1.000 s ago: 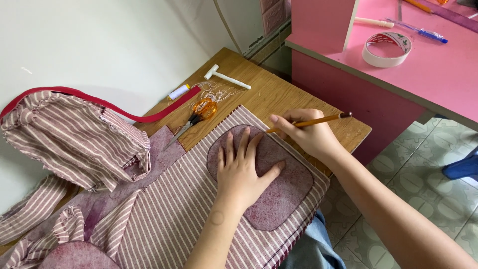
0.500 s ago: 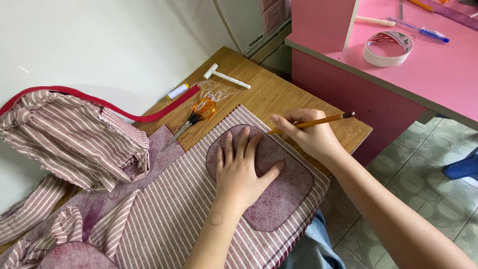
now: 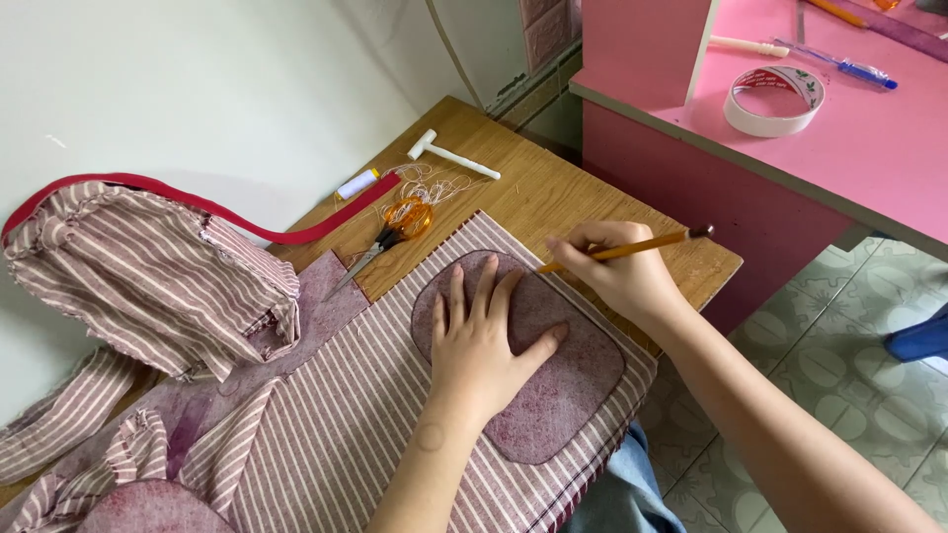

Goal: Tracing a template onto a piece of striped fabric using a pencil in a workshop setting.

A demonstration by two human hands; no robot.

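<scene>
Compared with half a second earlier, the right hand (image 3: 624, 276) has shifted slightly along the upper edge of the maroon pattern piece (image 3: 553, 375); the pencil tip sits a little nearer the piece's top left curve. Left hand (image 3: 481, 341) position is unchanged.

Right hand: fingers clamped together on one orange pencil (image 3: 617, 251), tip at the pattern piece's upper edge. Left hand: fingers spread apart and flat, pressing the pattern piece down onto the striped fabric (image 3: 336, 434).

Pattern piece location: on the striped fabric, at the near right end of the wooden table (image 3: 553, 192).

Item count, located from the pattern piece:
- One pair of orange-handled scissors (image 3: 390, 237), above left, touching the fabric edge.
- One white T-shaped tool (image 3: 449, 156), further above.
- One small white spool (image 3: 357, 185), left of that tool.
- One red strap (image 3: 267, 225), running left from the scissors.
- One bundled striped garment (image 3: 148, 276), far left.
- One tape roll (image 3: 775, 99) and one blue pen (image 3: 839, 65), on the pink desk (image 3: 869, 168), upper right.
</scene>
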